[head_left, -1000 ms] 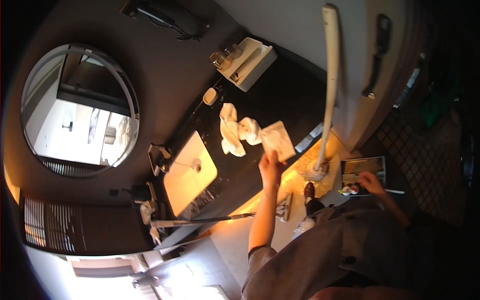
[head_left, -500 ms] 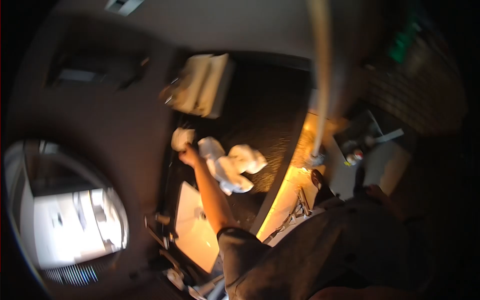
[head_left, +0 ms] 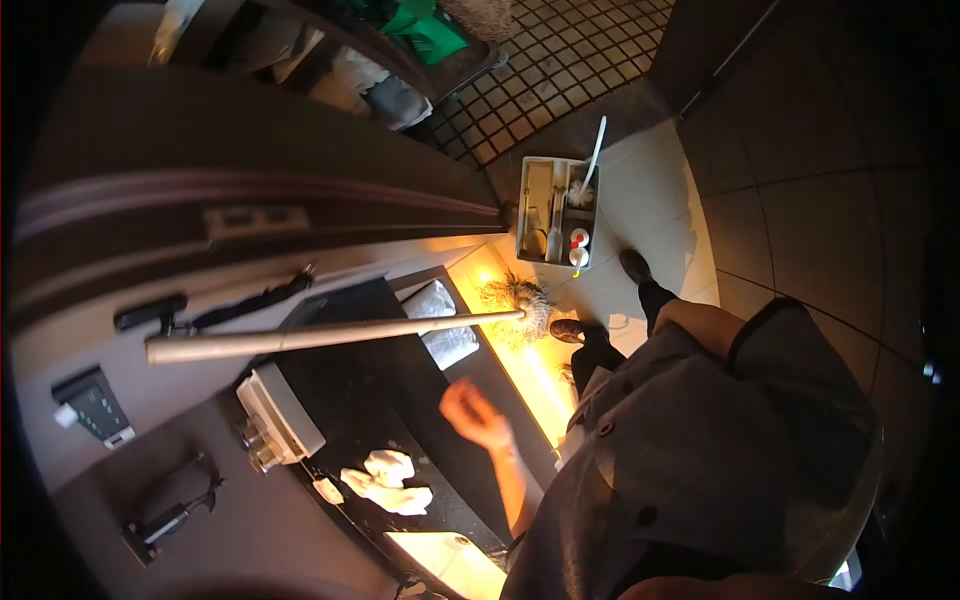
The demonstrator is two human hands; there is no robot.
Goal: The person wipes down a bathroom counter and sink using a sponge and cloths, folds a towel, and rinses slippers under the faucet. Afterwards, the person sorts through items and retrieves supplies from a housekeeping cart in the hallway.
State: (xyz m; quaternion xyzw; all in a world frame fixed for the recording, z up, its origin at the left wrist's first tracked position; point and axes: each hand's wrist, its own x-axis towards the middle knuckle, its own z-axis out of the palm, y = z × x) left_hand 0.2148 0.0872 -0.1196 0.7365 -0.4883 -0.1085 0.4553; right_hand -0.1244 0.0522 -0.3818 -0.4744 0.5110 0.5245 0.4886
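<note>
My left hand [head_left: 475,415] is over the front part of a black counter [head_left: 385,375], blurred, with its fingers looking partly bent. I cannot make out anything in it. Farther along the counter lie crumpled white cloths [head_left: 390,485], apart from the hand. A small white item [head_left: 327,490] sits by the back edge, close to a pale box [head_left: 280,410]. Past my fingers is a shiny, plastic-looking packet [head_left: 440,325]. My right hand [head_left: 683,314] hangs low by my leg; its fingers are hidden.
A long wooden pole [head_left: 320,340] with a shaggy head [head_left: 520,310] crosses the view above the counter. On the floor stands a caddy [head_left: 523,215] holding a white-handled brush and bottles. A white basin [head_left: 450,565] is near the bottom; green material [head_left: 425,30] is at the top.
My view has turned toward the floor and caddy. My left hand has come away from the small white item near the wall, back toward the counter's front.
</note>
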